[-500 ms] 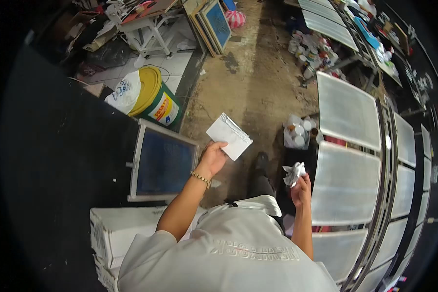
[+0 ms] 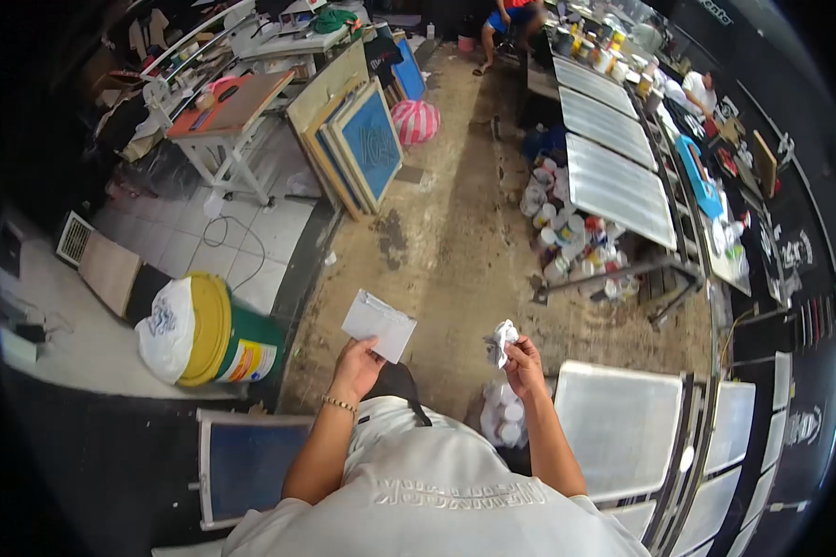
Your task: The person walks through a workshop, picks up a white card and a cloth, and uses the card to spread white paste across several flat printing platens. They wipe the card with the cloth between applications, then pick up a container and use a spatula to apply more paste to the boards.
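Note:
My left hand [image 2: 358, 364] is closed on a flat white pad of paper [image 2: 379, 325], its thumb lying on top and its far edge looking torn or ragged. Across from it, my right hand [image 2: 524, 364] pinches a crumpled piece of white paper [image 2: 502, 343]. Both hands are held apart in front of my body, over the floor. Below my right hand is a bag of white containers [image 2: 503, 413], partly hidden by my arm.
A green bucket with a yellow lid [image 2: 209, 330] stands left. Framed screens [image 2: 367, 144] lean near a pink striped bag [image 2: 416, 122]. Flat pale panels [image 2: 618, 427] line the right, with tubs [image 2: 567, 232] beneath. Two other people [image 2: 513, 20] are farther back. Brown floor [image 2: 437, 251] runs ahead.
My view has moved forward along the floor and tilted up, so the bucket and panels sit lower. Both hands still hold the same papers, and the right hand is raised closer to the left.

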`<state>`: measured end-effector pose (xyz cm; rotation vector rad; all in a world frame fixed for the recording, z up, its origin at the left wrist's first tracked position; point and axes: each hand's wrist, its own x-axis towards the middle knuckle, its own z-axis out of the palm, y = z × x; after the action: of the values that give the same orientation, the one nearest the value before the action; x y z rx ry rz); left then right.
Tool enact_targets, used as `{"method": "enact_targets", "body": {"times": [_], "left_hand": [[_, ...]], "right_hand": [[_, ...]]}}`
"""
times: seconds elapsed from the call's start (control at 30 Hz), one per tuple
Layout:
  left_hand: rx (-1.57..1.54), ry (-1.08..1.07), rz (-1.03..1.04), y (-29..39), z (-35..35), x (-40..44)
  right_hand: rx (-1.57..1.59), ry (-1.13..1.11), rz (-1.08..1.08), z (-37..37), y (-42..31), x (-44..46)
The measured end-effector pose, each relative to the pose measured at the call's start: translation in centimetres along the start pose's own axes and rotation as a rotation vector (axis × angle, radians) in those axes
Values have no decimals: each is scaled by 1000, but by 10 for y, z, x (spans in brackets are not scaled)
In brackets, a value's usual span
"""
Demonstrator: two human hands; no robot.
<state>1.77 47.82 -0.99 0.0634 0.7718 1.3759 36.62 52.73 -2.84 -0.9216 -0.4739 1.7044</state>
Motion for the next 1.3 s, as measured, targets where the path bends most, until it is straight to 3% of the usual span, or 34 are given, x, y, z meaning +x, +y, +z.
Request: {"method": "enact_targets", "body": {"times": [0.07,0.13,0.23,0.53,0.6,0.73,0.83,1.03,1.1,1.3], "left_hand": [[1,80,44,12,8,69],[-11,12,58,30,20,142],[-44,59,-42,70,44,266],[185,-69,-84,204,262,593],[371,-131,-21,223,301,668],[407,-209,4,243,338,814],[142,-2,56,255,379,892],[126,132,170,286,438,1005],[231,217,187,300,456,1047],[143,297,166,342,461,1247]], "right_hand": [[5,17,-3,13,-24,76],[13,35,-16,18,-43,152],[50,101,45,5,-62,241],[135,312,-65,23,-146,466],[158,408,-93,36,-162,532],[116,339,-130,26,-203,673],[68,317,-68,58,-259,798],[-128,10,64,138,-389,1066],[-159,-26,54,177,-416,1152],[-204,-57,104,220,-452,1367]]}}
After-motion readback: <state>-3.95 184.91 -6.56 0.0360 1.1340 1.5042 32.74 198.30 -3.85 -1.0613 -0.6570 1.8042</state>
